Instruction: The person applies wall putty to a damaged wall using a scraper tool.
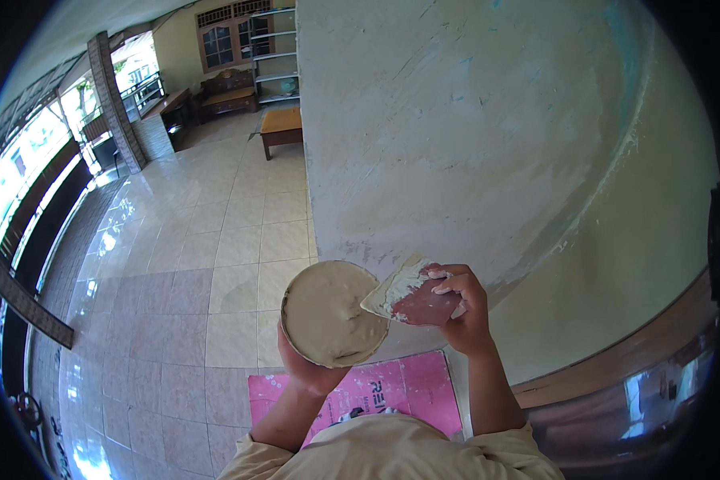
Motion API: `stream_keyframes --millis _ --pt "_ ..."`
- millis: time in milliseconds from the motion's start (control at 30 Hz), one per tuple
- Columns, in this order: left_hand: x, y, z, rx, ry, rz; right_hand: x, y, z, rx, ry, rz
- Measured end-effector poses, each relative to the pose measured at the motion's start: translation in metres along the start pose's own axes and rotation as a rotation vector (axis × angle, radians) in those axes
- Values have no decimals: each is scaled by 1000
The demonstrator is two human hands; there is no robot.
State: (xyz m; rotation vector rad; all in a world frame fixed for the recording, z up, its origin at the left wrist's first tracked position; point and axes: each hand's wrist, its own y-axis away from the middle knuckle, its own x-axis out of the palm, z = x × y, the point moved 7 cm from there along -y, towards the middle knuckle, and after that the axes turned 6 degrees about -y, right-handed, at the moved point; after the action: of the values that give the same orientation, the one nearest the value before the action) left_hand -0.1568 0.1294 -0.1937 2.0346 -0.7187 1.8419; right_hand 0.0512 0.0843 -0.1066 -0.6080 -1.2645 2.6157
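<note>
My left hand (pixel 308 364) supports a round container of smooth beige paste (pixel 328 312) from below and its left side, at waist level. My right hand (pixel 460 304) grips a flat, roughly triangular reddish scraper (pixel 420 308), smeared with pale paste along its edge, whose pointed tip is over the container's right rim. A pale, patchy wall (pixel 464 136) with scuffs and rough smears stands in front of me. Below my hands lies a pink printed sheet (pixel 424 392) on the floor.
The tiled floor (pixel 168 264) extends left toward a pillar (pixel 108 96), a wooden bench (pixel 226 96), a low table (pixel 280 128) and a metal shelf rack (pixel 272 48). A gate runs along the far left. At lower right is a glossy reddish-brown surface (pixel 600 408) along the wall.
</note>
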Motion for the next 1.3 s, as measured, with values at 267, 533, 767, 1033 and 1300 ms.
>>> stream_keyframes --millis 267,533,767,1033,1300 --pt "11 -5 11 -46 -22 57 -8 -9 29 -23 266 124" --pt "22 -13 42 -63 46 153 -28 -6 18 -25 131 23" --pt "24 -32 71 -64 38 96 -72 40 -59 310 -413 -218" --pt "31 -42 103 -60 137 66 -119 73 -88 197 -224 -270" --pt "25 -57 129 -31 97 97 -206 35 -84 -22 18 -340"
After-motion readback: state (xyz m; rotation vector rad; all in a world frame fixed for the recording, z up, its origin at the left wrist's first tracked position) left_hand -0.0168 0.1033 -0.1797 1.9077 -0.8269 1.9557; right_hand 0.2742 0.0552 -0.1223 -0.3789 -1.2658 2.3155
